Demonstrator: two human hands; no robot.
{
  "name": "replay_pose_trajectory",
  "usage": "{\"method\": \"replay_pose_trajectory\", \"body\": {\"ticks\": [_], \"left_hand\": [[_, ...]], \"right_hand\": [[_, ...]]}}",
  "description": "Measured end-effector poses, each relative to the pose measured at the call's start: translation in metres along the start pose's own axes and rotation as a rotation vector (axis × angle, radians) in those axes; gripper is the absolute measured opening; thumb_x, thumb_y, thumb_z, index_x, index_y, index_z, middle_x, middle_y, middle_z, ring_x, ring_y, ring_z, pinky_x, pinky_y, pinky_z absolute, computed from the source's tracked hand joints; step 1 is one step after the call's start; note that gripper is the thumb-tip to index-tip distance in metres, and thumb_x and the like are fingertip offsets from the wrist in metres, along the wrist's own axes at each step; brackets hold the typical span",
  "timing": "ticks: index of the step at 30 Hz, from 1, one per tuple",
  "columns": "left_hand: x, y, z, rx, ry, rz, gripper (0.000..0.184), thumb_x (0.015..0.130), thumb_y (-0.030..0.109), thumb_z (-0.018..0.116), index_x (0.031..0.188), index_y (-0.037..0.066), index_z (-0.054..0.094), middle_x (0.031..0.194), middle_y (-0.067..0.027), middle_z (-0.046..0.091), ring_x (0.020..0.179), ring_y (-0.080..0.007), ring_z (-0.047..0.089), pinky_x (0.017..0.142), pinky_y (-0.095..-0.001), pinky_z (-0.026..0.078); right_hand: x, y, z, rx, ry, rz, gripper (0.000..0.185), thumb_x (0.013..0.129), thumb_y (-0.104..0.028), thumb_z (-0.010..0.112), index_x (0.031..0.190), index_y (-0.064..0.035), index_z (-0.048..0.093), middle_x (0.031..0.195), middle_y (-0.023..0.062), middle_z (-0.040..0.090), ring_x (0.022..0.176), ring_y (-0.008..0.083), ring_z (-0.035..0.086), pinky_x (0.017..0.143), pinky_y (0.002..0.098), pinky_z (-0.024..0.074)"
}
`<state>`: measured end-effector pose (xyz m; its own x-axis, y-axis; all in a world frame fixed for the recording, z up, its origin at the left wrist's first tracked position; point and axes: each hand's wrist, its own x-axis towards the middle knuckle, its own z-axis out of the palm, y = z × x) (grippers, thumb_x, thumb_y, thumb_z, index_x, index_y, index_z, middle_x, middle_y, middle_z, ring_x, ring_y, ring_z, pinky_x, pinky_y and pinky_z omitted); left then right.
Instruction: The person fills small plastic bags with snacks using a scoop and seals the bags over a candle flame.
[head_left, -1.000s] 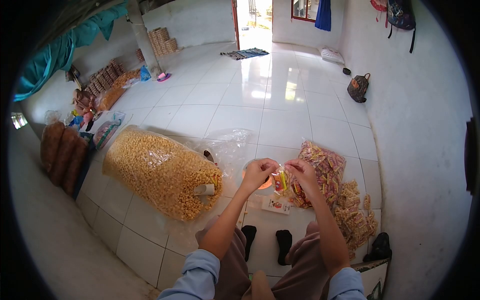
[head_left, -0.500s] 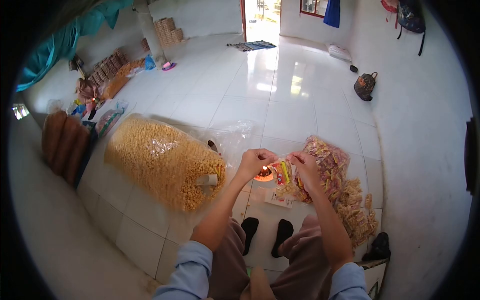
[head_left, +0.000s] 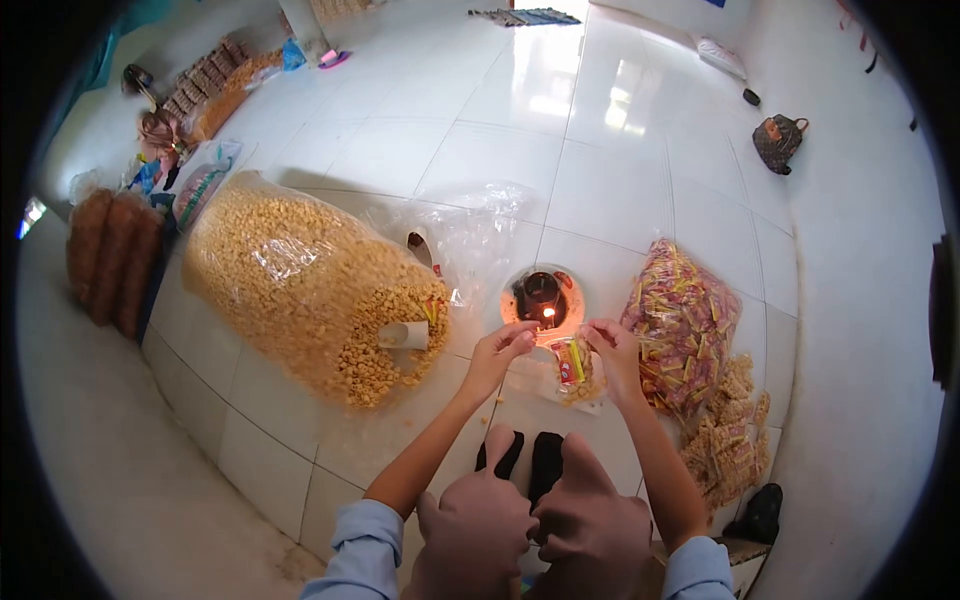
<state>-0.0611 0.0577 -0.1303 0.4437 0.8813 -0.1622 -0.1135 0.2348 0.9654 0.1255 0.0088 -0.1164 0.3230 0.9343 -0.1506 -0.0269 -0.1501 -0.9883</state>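
A small clear snack packet (head_left: 571, 366) with a red and yellow label hangs just in front of a lit flame (head_left: 549, 313). My right hand (head_left: 615, 360) pinches its upper right corner. My left hand (head_left: 498, 358) is closed in a pinch at the other end of the packet's top edge, where the clear film is hard to see. Beneath the flame, an oil lamp with a dark pot (head_left: 541, 288) stands on a round plate. Partly behind the packet lies a pale flat box (head_left: 530, 380).
A big clear bag of yellow puffed snacks (head_left: 290, 270) lies left, with a white scoop (head_left: 403, 335) in its mouth. To the right stand a bag of red and yellow sachets (head_left: 685, 330) and a pile of filled packets (head_left: 727, 435). A backpack (head_left: 779, 143) leans by the wall.
The view has tilted down, bringing the lamp's pot and plate into sight. Both hands have drawn slightly toward me, and the packet now hangs in front of the flame instead of beside it.
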Motion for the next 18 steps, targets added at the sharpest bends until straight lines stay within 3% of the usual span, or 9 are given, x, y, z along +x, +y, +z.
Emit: {"method": "replay_pose_trajectory", "body": {"ticks": [1,2,4,10,18], "left_hand": [[0.006,-0.009,0.003,0.02,0.111,0.132,0.021,0.083,0.013,0.058,0.099,0.001,0.061,0.093,-0.0049,0.062,0.082,-0.0107,0.057,0.074,-0.0232,0.047],[0.006,-0.018,0.004,0.02,0.118,0.109,0.021,0.083,0.013,0.058,0.099,0.001,0.061,0.093,-0.0049,0.062,0.082,-0.0107,0.057,0.074,-0.0232,0.047],[0.015,-0.017,0.008,0.087,0.158,0.336,0.019,0.078,0.01,0.063,0.096,0.002,0.062,0.09,-0.0052,0.062,0.077,-0.0107,0.058,0.069,-0.022,0.047],[0.019,-0.028,-0.001,0.33,0.122,0.165,0.014,0.074,0.008,0.067,0.086,0.0,0.065,0.079,-0.0057,0.064,0.068,-0.0093,0.057,0.062,-0.0216,0.046],[0.019,-0.046,-0.016,0.194,0.032,0.012,0.013,0.079,0.009,0.063,0.088,0.0,0.064,0.077,-0.0035,0.064,0.07,-0.0065,0.056,0.066,-0.0204,0.046]], "right_hand": [[0.004,0.006,0.0,0.017,0.004,-0.002,0.018,0.082,-0.01,0.058,0.093,0.0038,0.059,0.083,0.0042,0.06,0.077,0.0082,0.055,0.072,0.0208,0.0438],[0.003,0.015,0.003,0.04,0.008,0.007,0.018,0.081,-0.011,0.059,0.092,0.0035,0.059,0.083,0.0046,0.061,0.079,0.0086,0.056,0.073,0.0211,0.0437],[0.008,0.019,0.007,0.039,0.024,0.011,0.018,0.081,-0.01,0.059,0.092,0.0031,0.06,0.083,0.0042,0.06,0.079,0.0083,0.056,0.073,0.0209,0.0435],[0.009,0.039,0.013,0.048,0.063,0.004,0.016,0.081,-0.01,0.059,0.09,0.0024,0.059,0.083,0.0033,0.06,0.078,0.0077,0.055,0.071,0.02,0.0433],[0.008,0.051,0.021,0.031,0.037,0.019,0.014,0.082,-0.01,0.057,0.088,0.0023,0.058,0.079,0.004,0.06,0.073,0.0075,0.056,0.067,0.0195,0.0443]]}}
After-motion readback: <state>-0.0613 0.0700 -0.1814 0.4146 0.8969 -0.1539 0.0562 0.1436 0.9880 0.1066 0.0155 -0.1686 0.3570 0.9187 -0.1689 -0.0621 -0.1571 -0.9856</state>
